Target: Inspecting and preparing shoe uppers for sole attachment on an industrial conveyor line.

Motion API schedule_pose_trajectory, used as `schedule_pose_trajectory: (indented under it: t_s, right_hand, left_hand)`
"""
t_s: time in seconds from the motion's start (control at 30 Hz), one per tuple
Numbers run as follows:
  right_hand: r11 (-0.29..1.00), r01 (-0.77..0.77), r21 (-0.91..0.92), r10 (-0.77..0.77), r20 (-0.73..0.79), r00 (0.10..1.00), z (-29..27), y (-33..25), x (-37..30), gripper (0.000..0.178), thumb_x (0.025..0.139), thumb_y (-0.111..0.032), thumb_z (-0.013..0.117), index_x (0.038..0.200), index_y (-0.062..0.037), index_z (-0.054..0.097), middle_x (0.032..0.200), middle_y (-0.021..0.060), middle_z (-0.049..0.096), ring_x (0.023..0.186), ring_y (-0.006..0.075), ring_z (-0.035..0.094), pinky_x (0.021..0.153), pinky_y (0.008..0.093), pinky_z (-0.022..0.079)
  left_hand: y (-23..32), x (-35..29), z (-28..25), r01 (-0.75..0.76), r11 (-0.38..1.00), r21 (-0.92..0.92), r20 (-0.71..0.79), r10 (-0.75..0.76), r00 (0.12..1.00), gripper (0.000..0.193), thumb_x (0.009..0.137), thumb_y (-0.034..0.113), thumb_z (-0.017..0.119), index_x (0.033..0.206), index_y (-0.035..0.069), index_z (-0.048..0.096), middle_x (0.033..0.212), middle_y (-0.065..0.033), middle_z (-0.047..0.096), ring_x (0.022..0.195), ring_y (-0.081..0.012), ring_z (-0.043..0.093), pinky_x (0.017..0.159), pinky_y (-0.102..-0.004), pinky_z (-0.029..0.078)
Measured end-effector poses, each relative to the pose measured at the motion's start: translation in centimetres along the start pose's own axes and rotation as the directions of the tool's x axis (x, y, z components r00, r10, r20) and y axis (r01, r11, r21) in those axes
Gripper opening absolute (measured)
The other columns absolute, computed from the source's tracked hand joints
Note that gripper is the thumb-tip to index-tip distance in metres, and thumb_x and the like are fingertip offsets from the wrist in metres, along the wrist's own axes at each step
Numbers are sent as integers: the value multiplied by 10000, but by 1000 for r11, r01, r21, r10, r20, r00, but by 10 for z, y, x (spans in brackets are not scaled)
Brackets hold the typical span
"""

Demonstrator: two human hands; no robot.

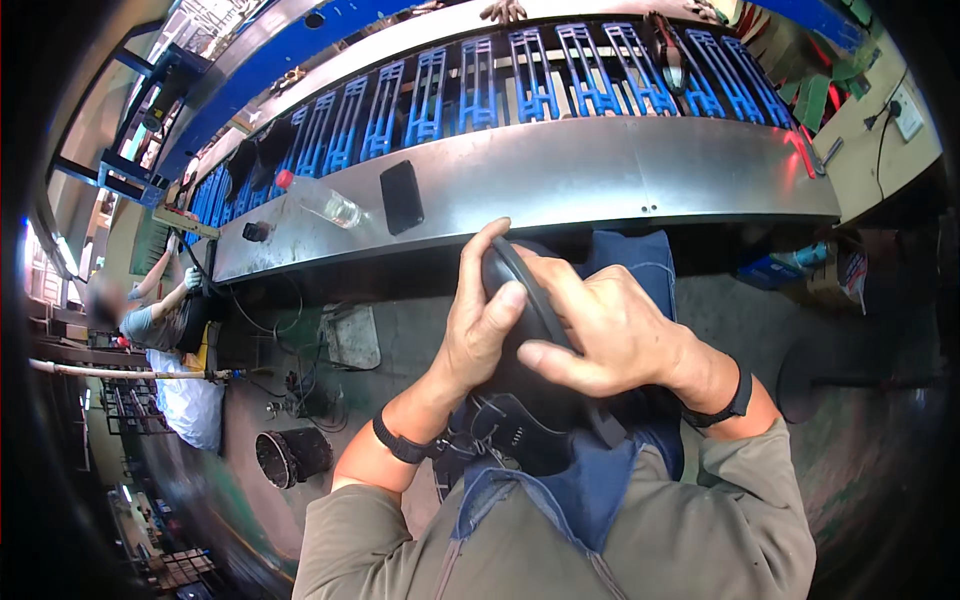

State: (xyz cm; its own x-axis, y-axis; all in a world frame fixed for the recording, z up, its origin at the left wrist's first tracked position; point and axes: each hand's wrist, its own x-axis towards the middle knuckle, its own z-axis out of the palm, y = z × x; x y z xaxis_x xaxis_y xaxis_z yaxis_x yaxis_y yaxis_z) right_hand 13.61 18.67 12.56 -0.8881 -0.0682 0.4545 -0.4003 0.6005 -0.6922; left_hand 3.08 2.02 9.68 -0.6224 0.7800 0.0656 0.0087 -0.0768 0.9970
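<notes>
Above my lap I hold a long black piece [535,290], curved along its edge and shaped much like a shoe sole. My left hand [470,330] grips its upper end, with the thumb on the near face and a finger over the top. From the other side my right hand [625,335] is closed on its middle, thumb pressed across it. My fingers and palms hide part of the piece. Beyond my hands runs a metal ledge [560,170] with a black phone [402,198] and a clear bottle with a red cap [330,203] lying on it.
Behind the ledge stretches a line of blue racks [480,85]; a dark shoe-like item [672,62] sits among them. A black bucket [293,457] stands on the floor at left. A co-worker [160,310] is at the far left. A box [835,275] stands at right.
</notes>
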Motion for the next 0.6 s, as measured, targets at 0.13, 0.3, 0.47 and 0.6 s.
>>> schedule_pose_trajectory:
  t_s: [0.13,0.3,0.47,0.6]
  right_hand:
    - [981,-98,-167,99,-3,995,15,-5,-16,695,811,-310,771,1240,156,484,650,186,649,543,362,659,489,422,505]
    - [913,-242,-328,213,-124,969,33,-14,-53,639,834,-217,739,1322,96,471,906,168,593,761,302,623,704,399,509]
    - [927,-303,-219,314,17,949,59,-25,-131,849,764,-51,759,1467,112,312,1296,280,500,1138,435,550,966,481,468]
    - [853,-247,-461,207,-135,969,73,-1,-132,814,726,-23,699,1491,-84,427,1476,282,380,1374,463,399,1093,520,404]
  left_hand:
    - [-20,2,-1,119,987,-104,-28,-123,992,828,921,478,622,1515,5,293,1208,-141,583,1065,-209,598,951,-339,495]
    - [-78,4,-16,392,524,-756,321,-225,920,677,987,447,589,1481,22,408,1400,-239,544,1295,-315,563,1104,-433,465]
    - [-109,-16,-13,465,169,-869,360,-429,829,599,967,463,604,1299,-35,561,1196,-218,673,1042,-321,699,944,-464,572]
    - [-93,15,3,560,470,-682,241,-579,779,474,1011,442,551,1209,15,610,1058,-139,705,908,-251,719,825,-397,607]
